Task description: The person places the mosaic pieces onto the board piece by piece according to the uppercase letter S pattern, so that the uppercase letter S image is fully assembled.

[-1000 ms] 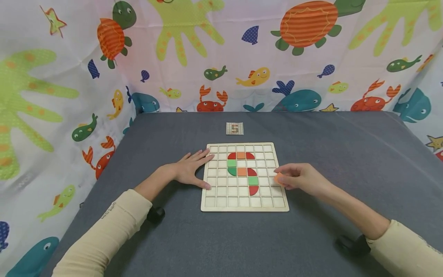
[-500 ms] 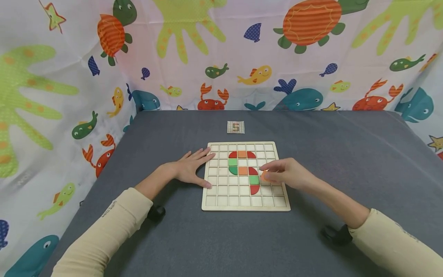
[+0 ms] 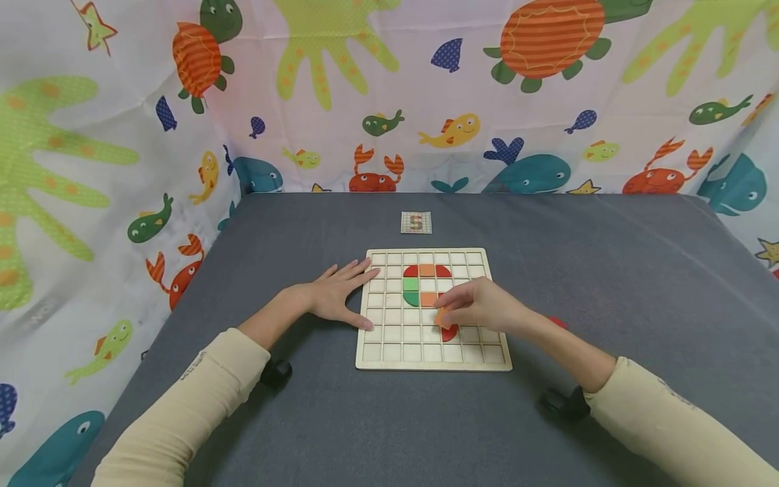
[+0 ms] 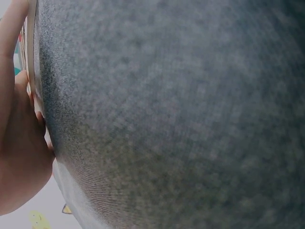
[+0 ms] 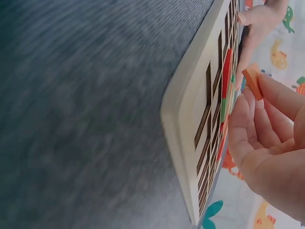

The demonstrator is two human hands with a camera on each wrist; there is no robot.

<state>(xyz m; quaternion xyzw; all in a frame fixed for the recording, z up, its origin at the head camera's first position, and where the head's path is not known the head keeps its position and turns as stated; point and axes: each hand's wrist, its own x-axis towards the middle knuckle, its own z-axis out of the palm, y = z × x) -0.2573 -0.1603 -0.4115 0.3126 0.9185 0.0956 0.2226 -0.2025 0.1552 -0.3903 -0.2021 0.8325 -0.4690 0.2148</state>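
A pale wooden grid board [image 3: 392,352] lies on the table, with red, orange and green tiles set in some of its squares. Along the board's left edge my left hand [image 3: 335,297] rests with fingers spread. My right hand [image 3: 489,308] pinches an orange tile [image 3: 442,319] between thumb and fingers, over the board's middle. In the right wrist view the held orange tile [image 5: 253,82] is tilted above the board surface. Just below it sits a red rounded tile [image 3: 449,333]. The right hand covers some squares and tiles. Only the left hand's edge [image 4: 24,143] shows in the left wrist view.
Behind the board lies a small pattern card [image 3: 416,222] with a figure on a grid. A red piece [image 3: 556,322] peeks out beside the right forearm on the grey tablecloth [image 3: 395,426]. A printed curtain [image 3: 341,81] hangs around the table.
My right hand has moved left from the board's right edge to its middle, carrying the orange tile. A red piece is now visible behind the right forearm. The left hand stays put.
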